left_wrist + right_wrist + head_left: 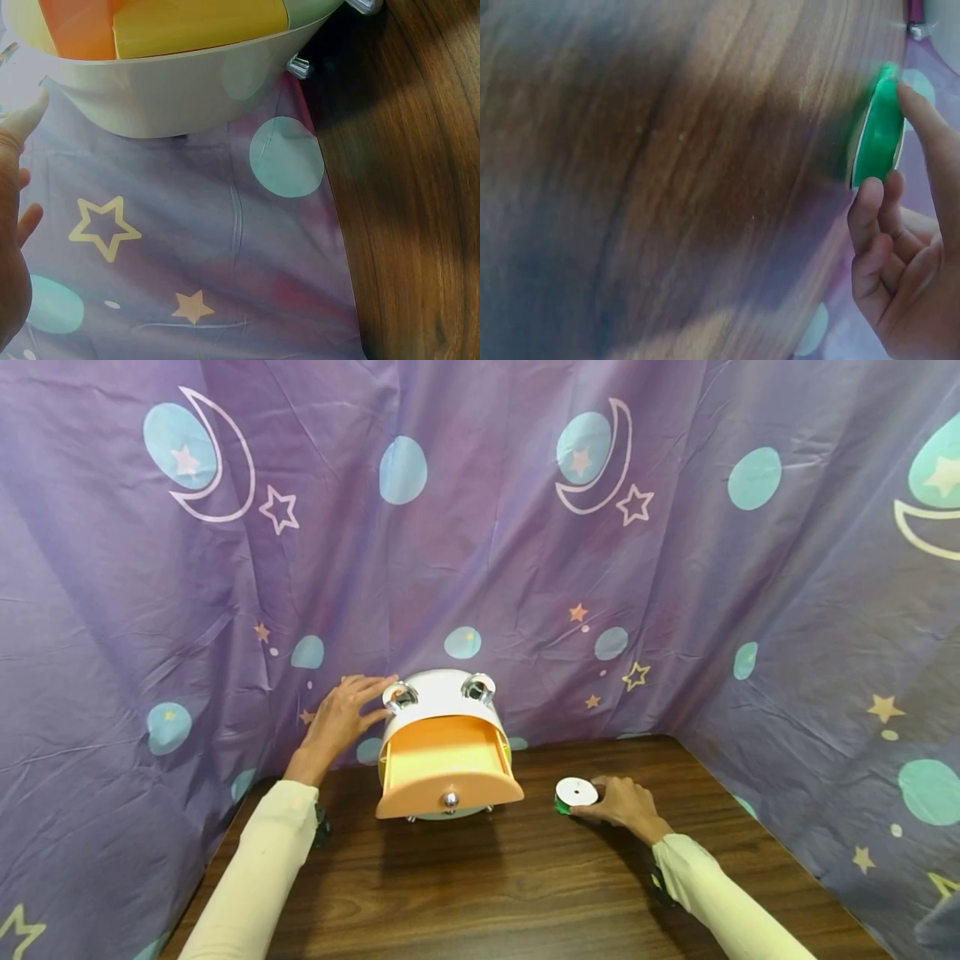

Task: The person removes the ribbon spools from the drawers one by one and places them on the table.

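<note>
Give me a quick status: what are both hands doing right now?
Left hand flat against the drawer box, drawer pulled open. Right hand has its grip on the green ribbon spool on the table. Nothing between spool and drawer.

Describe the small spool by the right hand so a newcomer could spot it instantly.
Start at the dark wooden table and find the white round-topped drawer box with its orange drawer pulled open. Just right of it lies a small flat spool under the right hand fingertips. Its white disc face with green ribbon underneath sets it apart.
</note>
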A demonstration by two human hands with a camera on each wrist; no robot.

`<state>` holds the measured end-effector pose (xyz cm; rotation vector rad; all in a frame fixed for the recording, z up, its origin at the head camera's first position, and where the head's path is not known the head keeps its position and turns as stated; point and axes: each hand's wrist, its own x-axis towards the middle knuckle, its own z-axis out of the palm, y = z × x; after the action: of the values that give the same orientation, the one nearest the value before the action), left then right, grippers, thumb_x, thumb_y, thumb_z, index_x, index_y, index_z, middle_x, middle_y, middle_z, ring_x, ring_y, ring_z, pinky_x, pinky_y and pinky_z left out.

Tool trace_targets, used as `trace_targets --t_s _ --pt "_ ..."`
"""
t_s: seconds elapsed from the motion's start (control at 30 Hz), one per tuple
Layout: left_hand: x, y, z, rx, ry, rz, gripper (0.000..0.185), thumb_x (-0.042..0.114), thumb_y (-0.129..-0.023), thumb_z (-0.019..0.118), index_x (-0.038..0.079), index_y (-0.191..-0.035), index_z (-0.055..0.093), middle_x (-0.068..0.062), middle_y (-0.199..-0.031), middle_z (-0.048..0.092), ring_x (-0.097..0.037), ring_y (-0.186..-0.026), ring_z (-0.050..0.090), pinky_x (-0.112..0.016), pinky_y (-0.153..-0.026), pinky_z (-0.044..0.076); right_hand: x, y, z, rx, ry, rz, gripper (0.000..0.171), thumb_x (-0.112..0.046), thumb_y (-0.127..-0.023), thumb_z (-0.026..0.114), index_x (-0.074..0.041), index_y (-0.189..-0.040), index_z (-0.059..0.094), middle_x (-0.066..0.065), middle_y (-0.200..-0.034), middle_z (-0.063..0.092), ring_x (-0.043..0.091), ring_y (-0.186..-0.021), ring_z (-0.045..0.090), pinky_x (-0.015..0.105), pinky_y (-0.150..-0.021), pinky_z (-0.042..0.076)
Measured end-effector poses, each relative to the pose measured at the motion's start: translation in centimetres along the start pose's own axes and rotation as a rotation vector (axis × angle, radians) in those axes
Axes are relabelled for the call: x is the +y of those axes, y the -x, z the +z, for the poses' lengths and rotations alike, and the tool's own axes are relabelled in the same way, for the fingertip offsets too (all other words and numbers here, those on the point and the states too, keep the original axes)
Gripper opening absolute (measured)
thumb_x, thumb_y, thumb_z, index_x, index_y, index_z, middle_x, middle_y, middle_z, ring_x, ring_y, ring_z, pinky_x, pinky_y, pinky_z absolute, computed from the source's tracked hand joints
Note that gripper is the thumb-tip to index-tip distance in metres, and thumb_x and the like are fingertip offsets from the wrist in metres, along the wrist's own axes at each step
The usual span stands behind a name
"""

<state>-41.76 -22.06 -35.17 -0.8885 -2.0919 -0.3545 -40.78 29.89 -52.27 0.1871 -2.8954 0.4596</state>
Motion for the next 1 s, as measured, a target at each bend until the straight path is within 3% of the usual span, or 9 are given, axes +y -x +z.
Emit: trace_targets --t_s 0.1,0.2,0.33,0.43,0.63,1.0 --pt "0.0 0.1 0.0 -0.001 0.0 0.0 0.067 0.014 -0.078 0.091 0.013 -0.14 0.066 -0.014 -0.125 0.073 -0.043 -0.116 0.064 -0.058 -0.106 0.051 0.1 0.1 -0.2 -0.009 -0.002 0.011 0.095 -0.077 -0.064 0.083 -0.013 -0.133 0.07 -0.004 -0.063 0.063 0.021 -0.065 0.061 0.047 -0.055 0.053" --pt "0.0 0.1 -0.1 -0.005 0.003 -0.002 0.067 0.015 -0.079 0.091 0.013 -0.141 0.066 -0.013 -0.125 0.073 -0.043 -0.117 0.064 -0.058 -0.108 0.05 0.2 0.1 -0.6 0.002 -0.001 0.018 0.097 -0.079 -0.064 0.082 -0.012 -0.134 0.07 0.003 -0.073 0.07 0.023 -0.067 0.062 0.048 -0.056 0.054" --pt "-0.1 0.0 -0.1 -0.007 0.008 -0.005 0.067 0.015 -0.079 0.091 0.014 -0.141 0.066 -0.013 -0.126 0.072 -0.042 -0.117 0.064 -0.057 -0.107 0.05 0.4 0.0 -1.1 0.036 0.006 0.009 0.094 -0.08 -0.065 0.081 -0.014 -0.131 0.072 0.019 -0.099 0.076 0.028 -0.072 0.065 0.05 -0.055 0.055" --pt "-0.1 0.0 -0.1 -0.003 0.007 -0.004 0.067 0.014 -0.079 0.091 0.014 -0.141 0.066 -0.013 -0.126 0.073 -0.043 -0.117 0.064 -0.058 -0.105 0.051 0.5 0.0 -1.5 0.068 0.003 -0.006 0.089 -0.077 -0.067 0.082 -0.015 -0.13 0.073 0.014 -0.095 0.077 0.028 -0.072 0.067 0.051 -0.056 0.056" --pt "0.0 0.0 0.0 0.005 0.008 0.0 0.066 0.013 -0.079 0.091 0.013 -0.14 0.066 -0.013 -0.125 0.073 -0.041 -0.114 0.064 -0.058 -0.102 0.054 0.2 -0.1 -2.3 0.123 -0.019 -0.06 0.082 -0.072 -0.071 0.083 -0.015 -0.129 0.073 -0.01 -0.073 0.072 0.019 -0.069 0.068 0.048 -0.056 0.056" --pt "0.0 0.0 -0.1 -0.006 0.008 -0.008 0.066 0.015 -0.079 0.091 0.013 -0.141 0.066 -0.012 -0.126 0.072 -0.04 -0.116 0.064 -0.057 -0.104 0.053 -2.7 -0.7 -4.5 0.229 -0.05 -0.165 0.072 -0.068 -0.074 0.084 -0.021 -0.128 0.075 -0.019 -0.065 0.063 0.007 -0.058 0.059 0.035 -0.047 0.049"
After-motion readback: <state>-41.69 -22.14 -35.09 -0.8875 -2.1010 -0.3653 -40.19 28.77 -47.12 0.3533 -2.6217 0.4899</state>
